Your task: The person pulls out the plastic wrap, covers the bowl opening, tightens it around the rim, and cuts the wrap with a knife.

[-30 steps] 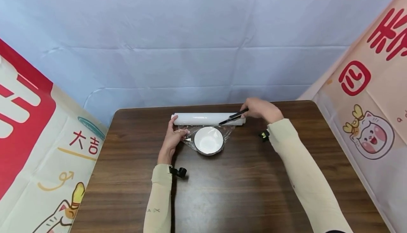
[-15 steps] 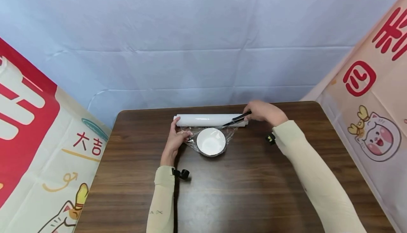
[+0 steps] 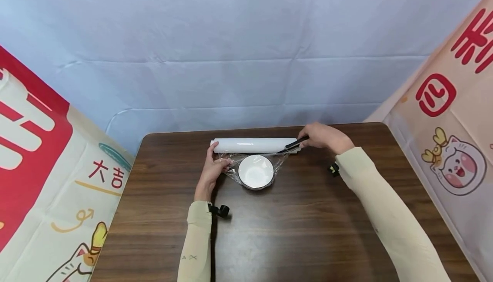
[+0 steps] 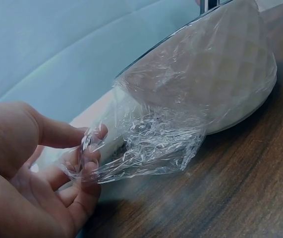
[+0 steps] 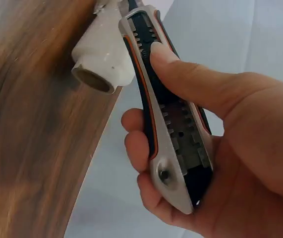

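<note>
A white bowl (image 4: 243,74) with a dark rim and a dimpled outer wall stands on the table, clear cling film (image 4: 156,141) clinging round its side. Between thumb and fingers my left hand (image 3: 209,170) pinches a bunched edge of that film; one finger touches the left end of the white cling film roll (image 3: 246,145) behind the bowl. My right hand (image 3: 322,137) grips a utility knife (image 5: 178,126) with a grey and black body, thumb on its slider. In the head view, the knife slants down-left over the roll's right end, its tip at the film between roll and bowl.
The brown wooden table (image 3: 277,235) has its back edge just behind the roll. A pale cloth backdrop (image 3: 231,59) hangs beyond it, with printed banners (image 3: 435,153) at both sides. Each wrist wears a small black camera (image 3: 222,210).
My right hand and the utility knife have moved to the right along the film's edge beside the roll. The left hand keeps its pinch on the cling film, and the view has shifted slightly.
</note>
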`<state>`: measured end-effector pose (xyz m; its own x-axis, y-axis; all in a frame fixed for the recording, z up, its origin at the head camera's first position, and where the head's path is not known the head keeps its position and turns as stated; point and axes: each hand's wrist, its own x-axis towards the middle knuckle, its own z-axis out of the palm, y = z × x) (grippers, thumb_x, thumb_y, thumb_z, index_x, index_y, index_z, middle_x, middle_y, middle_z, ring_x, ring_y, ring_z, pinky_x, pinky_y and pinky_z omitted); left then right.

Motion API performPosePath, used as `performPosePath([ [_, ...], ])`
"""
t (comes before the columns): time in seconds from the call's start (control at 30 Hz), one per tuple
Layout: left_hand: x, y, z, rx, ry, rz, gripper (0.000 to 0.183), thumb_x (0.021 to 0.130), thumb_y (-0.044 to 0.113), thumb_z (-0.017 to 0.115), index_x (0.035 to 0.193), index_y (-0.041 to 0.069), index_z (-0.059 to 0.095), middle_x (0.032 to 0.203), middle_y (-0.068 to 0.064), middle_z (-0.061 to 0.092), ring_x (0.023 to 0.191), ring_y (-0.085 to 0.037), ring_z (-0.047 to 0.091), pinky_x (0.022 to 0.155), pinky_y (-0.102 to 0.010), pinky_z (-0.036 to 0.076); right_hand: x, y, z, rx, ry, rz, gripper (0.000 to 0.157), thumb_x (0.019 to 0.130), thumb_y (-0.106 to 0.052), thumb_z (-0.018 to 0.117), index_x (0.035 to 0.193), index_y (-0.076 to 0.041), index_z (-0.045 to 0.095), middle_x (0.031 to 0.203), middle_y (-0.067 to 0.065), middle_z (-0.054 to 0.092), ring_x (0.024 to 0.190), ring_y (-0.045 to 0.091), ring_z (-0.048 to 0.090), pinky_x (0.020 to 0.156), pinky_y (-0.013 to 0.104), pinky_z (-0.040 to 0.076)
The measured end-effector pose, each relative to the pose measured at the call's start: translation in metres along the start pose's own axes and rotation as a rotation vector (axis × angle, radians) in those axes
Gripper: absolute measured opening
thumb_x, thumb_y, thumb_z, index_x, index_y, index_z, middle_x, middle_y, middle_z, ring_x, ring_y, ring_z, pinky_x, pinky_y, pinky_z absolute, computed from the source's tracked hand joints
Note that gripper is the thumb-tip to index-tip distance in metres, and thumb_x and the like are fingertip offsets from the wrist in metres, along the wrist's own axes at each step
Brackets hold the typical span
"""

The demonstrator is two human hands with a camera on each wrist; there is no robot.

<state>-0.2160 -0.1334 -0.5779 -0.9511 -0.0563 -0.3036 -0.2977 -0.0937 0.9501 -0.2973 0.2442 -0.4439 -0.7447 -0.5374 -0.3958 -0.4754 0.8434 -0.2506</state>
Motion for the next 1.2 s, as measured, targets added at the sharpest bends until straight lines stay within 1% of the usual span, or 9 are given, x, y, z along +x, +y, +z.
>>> performPosePath([
  [0.17, 0.000, 0.000, 0.002, -0.009, -0.003, -0.003, 0.085, 0.098, -0.003, 0.066, 0.162, 0.036, 0.028, 0.079, 0.005, 0.074, 0.069, -0.010, 0.062, 0.068, -0.024, 0.053, -0.017, 0.015, -0.005, 0.000, 0.003, 0.097, 0.026, 0.100, -0.025, 0.072, 0.120, -0.009, 0.078, 0.122, 0.017, 0.074, 0.101, 0.031, 0.069, 0.084, 0.047, 0.055],
  [0.27, -0.001, 0.001, 0.001, -0.019, 0.003, 0.001, 0.084, 0.098, -0.004, 0.065, 0.161, 0.036, 0.028, 0.078, 0.005, 0.075, 0.068, -0.010, 0.062, 0.067, -0.024, 0.052, -0.024, 0.022, -0.007, 0.014, 0.010, 0.130, 0.023, 0.099, -0.024, 0.074, 0.116, -0.011, 0.080, 0.118, 0.016, 0.074, 0.094, 0.027, 0.066, 0.080, 0.043, 0.052],
  [0.37, -0.001, 0.001, 0.000, -0.016, 0.004, 0.002, 0.084, 0.098, -0.004, 0.065, 0.161, 0.037, 0.029, 0.078, 0.005, 0.075, 0.068, -0.011, 0.063, 0.067, -0.024, 0.053, -0.024, 0.021, -0.003, 0.019, 0.018, 0.107, 0.021, 0.100, -0.025, 0.072, 0.116, -0.012, 0.079, 0.113, 0.013, 0.075, 0.086, 0.021, 0.063, 0.075, 0.039, 0.049],
  [0.43, 0.000, 0.001, 0.000, -0.005, 0.001, 0.002, 0.083, 0.098, -0.004, 0.065, 0.161, 0.037, 0.029, 0.079, 0.004, 0.076, 0.069, -0.011, 0.063, 0.068, -0.025, 0.053, -0.021, 0.018, 0.002, 0.004, 0.037, 0.063, 0.023, 0.102, -0.027, 0.070, 0.117, -0.012, 0.078, 0.112, 0.011, 0.076, 0.085, 0.019, 0.064, 0.076, 0.039, 0.051],
  [0.57, 0.001, 0.000, -0.002, 0.006, -0.004, 0.000, 0.083, 0.099, -0.003, 0.064, 0.161, 0.038, 0.029, 0.081, 0.003, 0.076, 0.069, -0.012, 0.063, 0.068, -0.025, 0.053, -0.019, 0.016, 0.009, -0.002, 0.056, 0.027, 0.030, 0.104, -0.030, 0.068, 0.125, -0.011, 0.076, 0.119, 0.012, 0.076, 0.089, 0.018, 0.068, 0.080, 0.042, 0.056],
  [0.8, 0.001, -0.001, -0.002, -0.003, 0.001, -0.001, 0.084, 0.098, -0.005, 0.065, 0.162, 0.037, 0.028, 0.081, 0.002, 0.075, 0.069, -0.011, 0.063, 0.068, -0.025, 0.053, -0.044, 0.040, 0.008, 0.056, 0.087, 0.097, 0.028, 0.101, -0.025, 0.071, 0.122, -0.008, 0.076, 0.125, 0.019, 0.073, 0.099, 0.028, 0.067, 0.079, 0.044, 0.053],
  [0.93, -0.001, -0.001, -0.002, 0.005, 0.011, 0.008, 0.082, 0.100, -0.004, 0.063, 0.161, 0.036, 0.028, 0.083, 0.000, 0.075, 0.069, -0.012, 0.064, 0.069, -0.025, 0.054, -0.051, 0.045, 0.011, 0.072, 0.110, 0.084, 0.027, 0.101, -0.025, 0.072, 0.121, -0.008, 0.077, 0.126, 0.019, 0.073, 0.105, 0.031, 0.069, 0.083, 0.047, 0.055],
  [1.13, 0.000, -0.002, 0.000, 0.014, 0.014, 0.015, 0.079, 0.100, -0.002, 0.063, 0.161, 0.036, 0.028, 0.087, -0.003, 0.077, 0.070, -0.012, 0.066, 0.071, -0.026, 0.054, -0.046, 0.034, 0.019, 0.054, 0.148, 0.013, 0.026, 0.100, -0.026, 0.072, 0.119, -0.010, 0.078, 0.118, 0.013, 0.077, 0.090, 0.019, 0.068, 0.078, 0.042, 0.054],
  [1.2, 0.000, -0.002, 0.001, 0.014, 0.007, 0.016, 0.079, 0.101, -0.002, 0.063, 0.160, 0.036, 0.028, 0.087, -0.002, 0.077, 0.071, -0.012, 0.066, 0.071, -0.026, 0.054, -0.046, 0.033, 0.021, 0.051, 0.147, 0.013, 0.026, 0.100, -0.026, 0.072, 0.119, -0.010, 0.078, 0.117, 0.012, 0.077, 0.087, 0.017, 0.066, 0.076, 0.041, 0.053],
])
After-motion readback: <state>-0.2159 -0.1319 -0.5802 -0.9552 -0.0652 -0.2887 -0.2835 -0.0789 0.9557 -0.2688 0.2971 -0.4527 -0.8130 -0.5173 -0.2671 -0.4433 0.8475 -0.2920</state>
